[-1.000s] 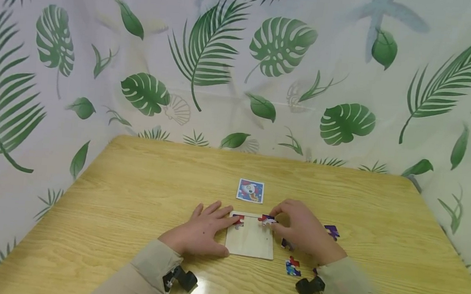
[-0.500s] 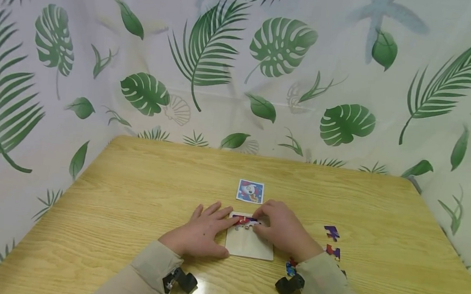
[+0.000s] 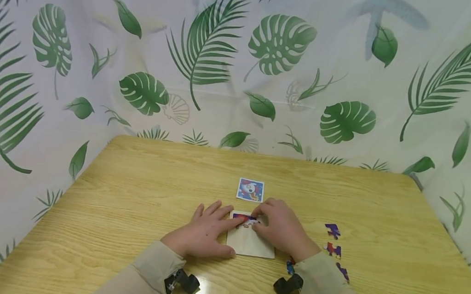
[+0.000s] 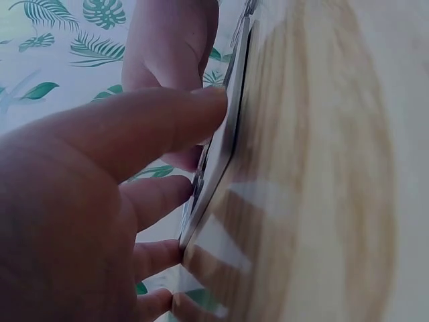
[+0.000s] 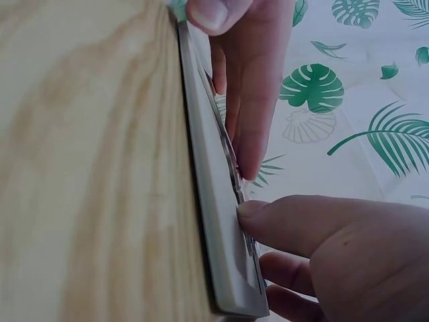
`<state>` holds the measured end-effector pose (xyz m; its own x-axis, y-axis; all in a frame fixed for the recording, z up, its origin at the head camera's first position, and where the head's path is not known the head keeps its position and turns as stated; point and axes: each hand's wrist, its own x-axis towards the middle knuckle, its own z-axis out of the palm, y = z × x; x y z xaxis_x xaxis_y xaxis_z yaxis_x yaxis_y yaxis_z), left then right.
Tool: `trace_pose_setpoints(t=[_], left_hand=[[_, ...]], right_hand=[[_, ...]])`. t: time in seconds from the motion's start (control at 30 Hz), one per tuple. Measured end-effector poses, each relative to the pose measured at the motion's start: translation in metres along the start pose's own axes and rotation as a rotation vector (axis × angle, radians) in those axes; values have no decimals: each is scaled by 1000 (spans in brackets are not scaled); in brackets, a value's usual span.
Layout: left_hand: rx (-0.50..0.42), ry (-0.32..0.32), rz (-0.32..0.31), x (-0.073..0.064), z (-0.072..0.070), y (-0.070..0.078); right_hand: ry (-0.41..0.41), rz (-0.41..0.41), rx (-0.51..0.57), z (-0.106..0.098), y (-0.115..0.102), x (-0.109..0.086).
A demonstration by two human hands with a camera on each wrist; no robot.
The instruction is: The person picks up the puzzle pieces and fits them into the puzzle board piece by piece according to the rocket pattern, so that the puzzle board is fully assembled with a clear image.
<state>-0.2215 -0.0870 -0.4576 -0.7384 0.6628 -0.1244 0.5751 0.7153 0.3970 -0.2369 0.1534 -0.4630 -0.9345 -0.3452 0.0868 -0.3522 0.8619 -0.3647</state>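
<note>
A pale wooden puzzle board (image 3: 251,245) lies on the table, with joined-looking red, purple and white jigsaw pieces along its far edge. My left hand (image 3: 204,233) is spread flat over the board's left side, its index finger reaching over the pieces and its thumb at the near left corner. With thumb and fingertips my right hand (image 3: 285,229) pinches a jigsaw puzzle piece (image 3: 251,221) down at the far edge, beside the left index fingertip. The right fingers partly cover that piece. In the right wrist view, the right thumb (image 5: 268,218) presses at the board's surface.
Loose jigsaw pieces lie right of the board: a purple one (image 3: 332,231), a red and purple one (image 3: 333,250), another purple one (image 3: 343,272), and a blue and red one (image 3: 290,266) partly behind the right sleeve. A picture card (image 3: 250,190) lies beyond the board.
My right hand has moved left with the puzzle piece, from the board's far right corner to beside the piece at far left. My left hand has stayed nearly still.
</note>
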Motion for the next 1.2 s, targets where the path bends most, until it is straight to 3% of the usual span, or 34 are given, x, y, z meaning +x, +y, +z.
trace_pose_setpoints(t=[0.6,1.2], left_hand=[[55,28,-25,4,2,4],[19,25,-41,2,2,3]], right_hand=[[0,24,61,-2,3,-2],[4,28,87,0,3,-3]])
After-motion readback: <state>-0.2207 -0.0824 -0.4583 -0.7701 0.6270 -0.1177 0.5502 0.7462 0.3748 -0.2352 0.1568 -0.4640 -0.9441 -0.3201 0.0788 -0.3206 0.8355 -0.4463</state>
